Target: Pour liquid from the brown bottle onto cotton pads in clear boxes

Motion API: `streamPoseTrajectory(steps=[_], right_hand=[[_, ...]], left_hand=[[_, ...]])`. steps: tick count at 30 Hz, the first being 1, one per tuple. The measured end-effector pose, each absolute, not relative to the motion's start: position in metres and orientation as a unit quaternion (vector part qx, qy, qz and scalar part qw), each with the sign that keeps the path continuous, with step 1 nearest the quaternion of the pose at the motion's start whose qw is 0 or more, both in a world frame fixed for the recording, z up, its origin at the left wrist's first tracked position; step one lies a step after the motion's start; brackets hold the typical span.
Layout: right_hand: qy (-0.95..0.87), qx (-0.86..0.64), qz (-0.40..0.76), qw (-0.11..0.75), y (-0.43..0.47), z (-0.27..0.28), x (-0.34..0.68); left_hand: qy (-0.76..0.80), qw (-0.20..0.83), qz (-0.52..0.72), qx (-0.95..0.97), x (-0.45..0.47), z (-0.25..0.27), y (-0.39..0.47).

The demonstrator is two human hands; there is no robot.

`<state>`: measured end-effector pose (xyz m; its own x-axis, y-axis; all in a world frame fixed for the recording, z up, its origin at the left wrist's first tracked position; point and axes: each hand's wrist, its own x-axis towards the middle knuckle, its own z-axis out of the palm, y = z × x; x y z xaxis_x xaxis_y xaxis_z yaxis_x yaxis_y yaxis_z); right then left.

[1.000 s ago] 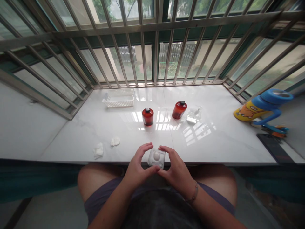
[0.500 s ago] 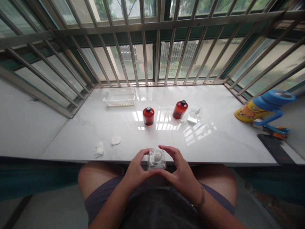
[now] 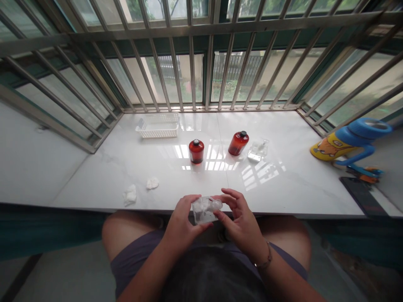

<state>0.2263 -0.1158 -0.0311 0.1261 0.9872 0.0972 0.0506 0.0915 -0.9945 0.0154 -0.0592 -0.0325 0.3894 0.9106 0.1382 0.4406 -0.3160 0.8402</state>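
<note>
Left hand (image 3: 181,218) is gripping a clear, boxy, hard-looking container (image 3: 202,214) by the white marbled tabletop's (image 3: 163,161) near edge, right hand (image 3: 242,218) is pinching its rounded, see-through end (image 3: 217,204), and fingertips loosening on smooth walls could be dropping it lapward.

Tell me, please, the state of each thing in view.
Clear piece, gripped by left hand and right hand
Nearer red bottle, upright, capped
Farther red bottle, capped
White basket, upright, open-topped
Other clear piece, lying on table
White wads, crumpled
Flask, standing
Dark phone, lying flat
</note>
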Motion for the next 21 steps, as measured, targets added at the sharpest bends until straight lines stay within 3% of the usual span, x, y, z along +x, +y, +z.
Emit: streamPoseTrajectory(steps=[9,15,21], right_hand=[[-0.497,-0.564,0.385,0.535,-0.1184,-0.0368,0.2277],[-0.527,-0.511,0.432,0.524,-0.1234,-0.0317,0.2289],[-0.497,-0.515,0.383,0.584,-0.1196,-0.0366,0.2296]], left_hand=[[0.496,0.396,0.312,0.706,0.0205,-0.0277,-0.06],[0.507,0.403,0.314,0.694,0.0211,-0.0249,-0.0566],[0.515,0.42,0.307,0.682,0.0217,-0.0291,-0.0544]])
